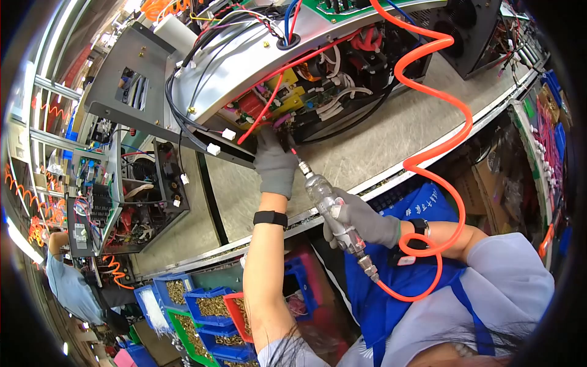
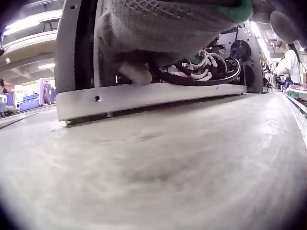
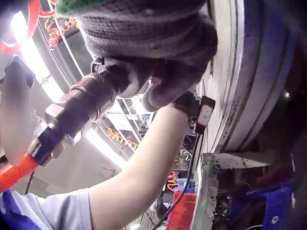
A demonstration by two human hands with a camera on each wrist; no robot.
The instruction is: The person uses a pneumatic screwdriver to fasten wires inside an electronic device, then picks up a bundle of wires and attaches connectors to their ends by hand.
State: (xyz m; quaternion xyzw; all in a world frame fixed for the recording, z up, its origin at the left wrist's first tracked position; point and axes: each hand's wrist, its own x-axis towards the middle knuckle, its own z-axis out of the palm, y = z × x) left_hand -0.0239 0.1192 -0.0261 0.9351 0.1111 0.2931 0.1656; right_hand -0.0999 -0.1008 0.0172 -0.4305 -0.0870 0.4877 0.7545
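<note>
My gloved right hand grips an air screwdriver, its bit pointing up and left toward the open machine chassis. From the tool's rear fitting runs an orange air hose. My gloved left hand reaches in at the near edge of the chassis, beside the bit's tip. In the left wrist view that glove covers part of the opening, one fingertip right at the lower metal lip. Its other fingers are largely hidden, and I cannot tell whether they hold anything. Wires and circuit boards fill the chassis.
The orange hose coils across the right side of the metal workbench. White connectors dangle on wires by the chassis. Another open unit stands at left. Bins of small brass-coloured parts sit below the bench edge. Another person is at far left.
</note>
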